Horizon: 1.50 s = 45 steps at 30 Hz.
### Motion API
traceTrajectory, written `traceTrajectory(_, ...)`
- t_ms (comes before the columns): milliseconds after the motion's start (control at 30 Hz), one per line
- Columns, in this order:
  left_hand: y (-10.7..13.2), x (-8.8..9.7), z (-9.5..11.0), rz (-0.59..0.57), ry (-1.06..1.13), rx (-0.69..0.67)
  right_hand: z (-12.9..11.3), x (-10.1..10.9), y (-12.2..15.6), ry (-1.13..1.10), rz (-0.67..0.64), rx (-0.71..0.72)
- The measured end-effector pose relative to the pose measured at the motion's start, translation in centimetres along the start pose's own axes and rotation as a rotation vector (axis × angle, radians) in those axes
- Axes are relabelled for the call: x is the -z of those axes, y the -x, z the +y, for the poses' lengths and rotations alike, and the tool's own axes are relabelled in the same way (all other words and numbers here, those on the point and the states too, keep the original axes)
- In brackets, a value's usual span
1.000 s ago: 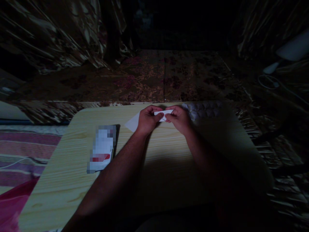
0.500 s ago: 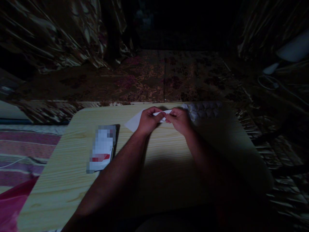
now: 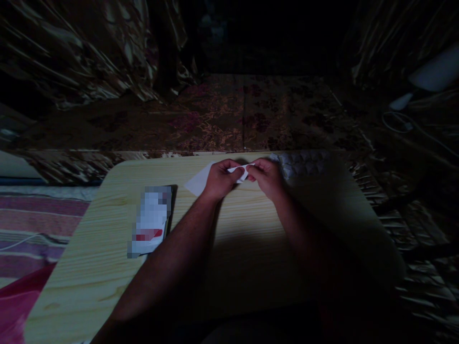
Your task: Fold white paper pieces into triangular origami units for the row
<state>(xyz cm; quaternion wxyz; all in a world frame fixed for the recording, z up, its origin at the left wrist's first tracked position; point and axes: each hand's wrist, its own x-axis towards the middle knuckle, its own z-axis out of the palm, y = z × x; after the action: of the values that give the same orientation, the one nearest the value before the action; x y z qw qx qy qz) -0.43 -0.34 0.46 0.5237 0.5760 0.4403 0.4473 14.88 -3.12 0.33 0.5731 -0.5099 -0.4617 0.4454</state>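
Note:
Over the far part of the wooden table, both hands pinch a small folded piece of white paper (image 3: 241, 174). My left hand (image 3: 220, 180) is closed on its left side, with the thumb lying on top. At the paper's right end, my right hand (image 3: 264, 176) grips it between thumb and fingers. A pale paper sheet (image 3: 199, 181) with a pointed corner lies just left of my left hand; whether it joins the held piece is hidden. Several folded paper pieces (image 3: 303, 165) sit in rows beyond my right hand, dim in the shadow.
The light wooden table (image 3: 107, 210) bears a blurred flat packet (image 3: 152, 217) left of my left forearm. A patterned cloth-covered ledge (image 3: 215, 114) runs behind it. At far right stands a white lamp-like object (image 3: 435, 74) with a cable. Striped bedding (image 3: 39, 210) lies at left.
My right thumb has shifted slightly on the paper's right end, and a little less white shows between the hands. Otherwise the hands hold nearly the same place.

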Motion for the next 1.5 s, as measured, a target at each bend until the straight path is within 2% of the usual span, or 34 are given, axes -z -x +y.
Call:
traceTrajectory(367, 0.04, 0.0, 0.03, 0.005, -0.012, 0.02, -0.06, 0.13, -0.22, -0.087, 0.098, 0.032)
traceTrajectory(600, -0.21, -0.01, -0.04, 0.096, 0.107, 0.001, 0.33, 0.22, -0.23, -0.147, 0.11, 0.059)
traceTrajectory(833, 0.05, -0.05, 0.27, 0.005, 0.047, 0.017, 0.01, 0.02, -0.02, -0.059, 0.006, 0.037)
traceTrajectory(1100, 0.14, -0.04, 0.37, -0.047, -0.003, 0.012, 0.19, 0.14, -0.06, 0.028, 0.037, 0.073)
traceTrajectory(1333, 0.1, 0.0, 0.32, -0.025, -0.025, -0.009, 0.19, 0.12, -0.07, 0.01, 0.068, 0.087)
traceTrajectory(1500, 0.17, -0.03, 0.38, -0.076, -0.058, -0.005, 0.44, 0.16, -0.02, 0.096, 0.05, 0.081)
